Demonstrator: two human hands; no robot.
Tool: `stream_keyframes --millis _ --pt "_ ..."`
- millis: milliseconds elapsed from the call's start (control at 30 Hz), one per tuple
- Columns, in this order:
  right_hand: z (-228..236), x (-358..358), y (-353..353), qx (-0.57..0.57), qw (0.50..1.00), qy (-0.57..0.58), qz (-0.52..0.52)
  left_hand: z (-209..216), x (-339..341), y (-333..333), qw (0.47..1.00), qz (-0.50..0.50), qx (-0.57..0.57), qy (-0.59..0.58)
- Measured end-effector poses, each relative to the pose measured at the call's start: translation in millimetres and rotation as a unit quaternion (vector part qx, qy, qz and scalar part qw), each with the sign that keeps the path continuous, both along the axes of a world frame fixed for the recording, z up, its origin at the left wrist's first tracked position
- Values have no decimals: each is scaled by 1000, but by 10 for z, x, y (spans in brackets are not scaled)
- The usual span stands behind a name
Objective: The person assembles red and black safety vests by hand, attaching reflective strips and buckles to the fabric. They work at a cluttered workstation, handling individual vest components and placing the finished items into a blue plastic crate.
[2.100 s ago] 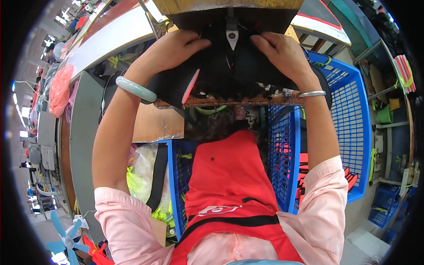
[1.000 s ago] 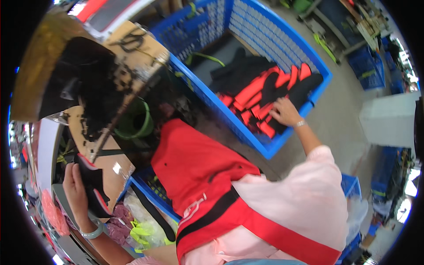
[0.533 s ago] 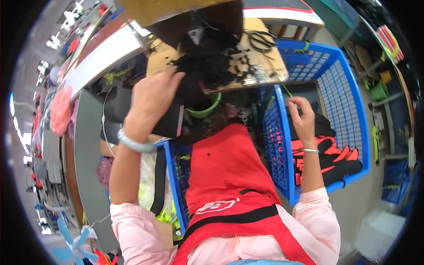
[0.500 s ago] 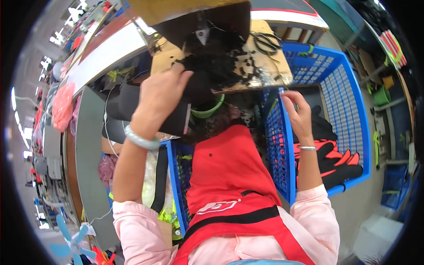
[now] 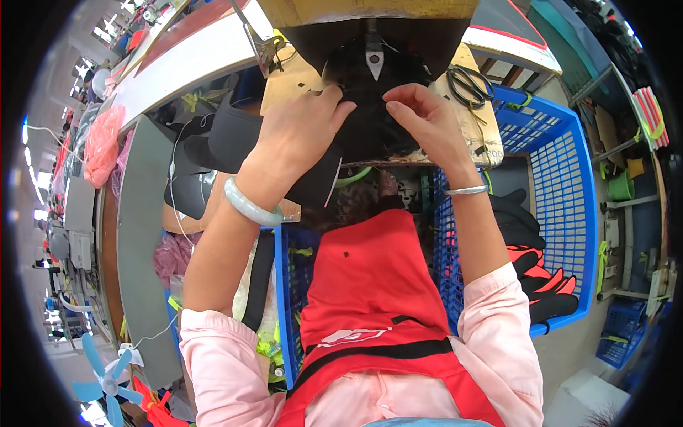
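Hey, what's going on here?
A person in a red apron has both hands at some black material. The left hand is over it, the right hand beside it, thumb and finger close together, just below a pointed metal part. It's too dark to tell what they grip. On the right, a blue basket holds black and orange-red pieces.

textile workshop, long white worktable [image 5: 186, 71], scissors [image 5: 471, 88] on wooden board [image 5: 286, 87], blue crate [image 5: 586, 213] of fabric pieces [image 5: 549, 304]
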State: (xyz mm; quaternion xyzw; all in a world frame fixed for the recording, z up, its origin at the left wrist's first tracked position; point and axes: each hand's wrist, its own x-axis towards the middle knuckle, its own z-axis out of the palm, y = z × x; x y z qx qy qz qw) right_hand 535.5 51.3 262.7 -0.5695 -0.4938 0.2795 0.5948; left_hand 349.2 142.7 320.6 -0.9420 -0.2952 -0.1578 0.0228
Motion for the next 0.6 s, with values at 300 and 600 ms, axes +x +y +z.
stream_keyframes --millis 300,600 --pt "107 21 80 -59 998 8 13 -93 1 133 999 -31 5 -21" --pt "136 53 98 -60 997 19 32 -24 9 205 998 -53 -25 -9"
